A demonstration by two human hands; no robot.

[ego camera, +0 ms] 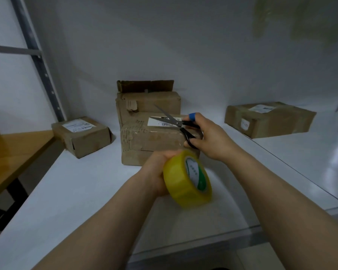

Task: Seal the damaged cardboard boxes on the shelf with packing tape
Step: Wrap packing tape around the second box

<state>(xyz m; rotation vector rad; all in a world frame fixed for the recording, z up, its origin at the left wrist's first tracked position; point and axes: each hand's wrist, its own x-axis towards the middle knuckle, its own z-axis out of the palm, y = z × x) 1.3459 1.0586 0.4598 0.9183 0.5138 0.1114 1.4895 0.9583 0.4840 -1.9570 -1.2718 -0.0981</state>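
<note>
From the head camera, the left hand (156, 172) grips a yellow tape roll (185, 178) just above the near part of the white shelf (66, 191), right in front of the middle box (154, 141). The roll is tilted, so its open core faces up and to the right. The green and white label inside the core carries small writing that is too blurred to read.

The right hand (211, 137) holds black-handled scissors (176, 123), with the fingers through the loops and a blue band (192, 115) round one fingertip. The blades are spread apart and point far and left, over the top of the middle box. Under them lies a white label (158, 121) whose print cannot be made out.

Touching the far side of the middle box is a taller box (148, 102), with a torn flap standing upright at its far edge. A small box (82, 135) sits well apart on the left and a flat box (269, 119) on the right. Each has a white shipping label with unreadable print.

A wooden table (12, 152) stands beside the shelf on the left, and a grey metal post (39, 65) rises beyond it.
</note>
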